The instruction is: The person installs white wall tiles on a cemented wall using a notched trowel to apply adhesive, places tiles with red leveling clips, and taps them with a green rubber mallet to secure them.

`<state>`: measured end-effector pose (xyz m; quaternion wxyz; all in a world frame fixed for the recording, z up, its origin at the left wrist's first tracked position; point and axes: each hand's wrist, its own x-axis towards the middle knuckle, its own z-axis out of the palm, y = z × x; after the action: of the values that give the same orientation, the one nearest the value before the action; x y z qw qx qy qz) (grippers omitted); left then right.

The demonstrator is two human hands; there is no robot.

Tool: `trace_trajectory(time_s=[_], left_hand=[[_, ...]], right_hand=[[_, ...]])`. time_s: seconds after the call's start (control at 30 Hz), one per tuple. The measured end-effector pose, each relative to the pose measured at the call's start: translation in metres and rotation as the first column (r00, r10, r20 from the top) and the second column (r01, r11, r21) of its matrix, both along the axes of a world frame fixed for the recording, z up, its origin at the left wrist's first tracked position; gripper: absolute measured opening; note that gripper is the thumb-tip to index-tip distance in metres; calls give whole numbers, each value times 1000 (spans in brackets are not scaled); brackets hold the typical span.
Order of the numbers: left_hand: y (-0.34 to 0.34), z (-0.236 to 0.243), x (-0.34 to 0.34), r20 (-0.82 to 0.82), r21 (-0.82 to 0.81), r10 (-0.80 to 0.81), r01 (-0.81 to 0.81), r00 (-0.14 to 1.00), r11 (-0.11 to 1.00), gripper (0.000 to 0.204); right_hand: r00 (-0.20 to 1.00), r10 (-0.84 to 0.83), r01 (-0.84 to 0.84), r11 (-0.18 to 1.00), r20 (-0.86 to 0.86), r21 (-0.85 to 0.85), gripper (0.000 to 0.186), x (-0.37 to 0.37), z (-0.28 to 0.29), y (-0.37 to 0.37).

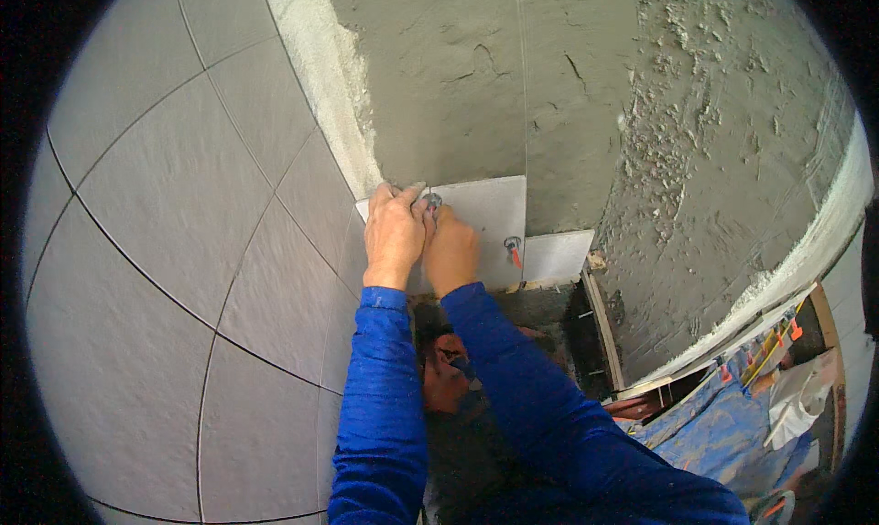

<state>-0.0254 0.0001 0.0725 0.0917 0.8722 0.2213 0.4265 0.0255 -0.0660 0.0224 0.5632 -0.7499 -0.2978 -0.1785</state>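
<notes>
A light grey wall tile (pixel 481 216) stands against the mortar wall, in the corner beside the large grey tiles. My left hand (pixel 394 239) is on the left part of this tile, its fingers bent and closed near the top edge. Close against it, my right hand (pixel 450 252) has its fingers pinched at a small round grey fitting (pixel 432 200) on the tile. What lies between the fingers of both hands is partly hidden. Further right on the same tile is a second round fitting with a red piece (pixel 515 250) hanging from it.
Large grey tiles (pixel 174 195) cover the left wall. Wet mortar (pixel 439 86) coats the wall ahead, with a thin vertical line (pixel 524 95) before it. A smaller tile piece (pixel 557 254) sits right of the tile. Lower right are a wooden strip (pixel 602 328) and blue sheeting (pixel 710 443).
</notes>
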Motion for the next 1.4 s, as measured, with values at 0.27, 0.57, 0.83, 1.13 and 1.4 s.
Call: trace_trajectory(time_s=[0.27,0.57,0.83,1.13,1.4], left_hand=[[8,5,10,-75,28,20,-18,997,999,23],[18,14,12,-184,39,-8,16,983,999,21],[18,17,2,-176,-23,-55,51,983,998,25],[21,-18,7,223,-944,-249,273,942,185,32],[-17,-3,27,64,-501,144,-93,988,861,26]], right_hand=[[1000,14,-15,999,20,32,20,2,0,-2],[872,277,-136,929,-404,343,32,2,-2,27],[312,798,-85,565,-516,821,26,-10,1,8],[273,844,-89,501,-462,861,24,-6,-5,4],[640,634,-95,626,-435,774,25,0,-25,33]])
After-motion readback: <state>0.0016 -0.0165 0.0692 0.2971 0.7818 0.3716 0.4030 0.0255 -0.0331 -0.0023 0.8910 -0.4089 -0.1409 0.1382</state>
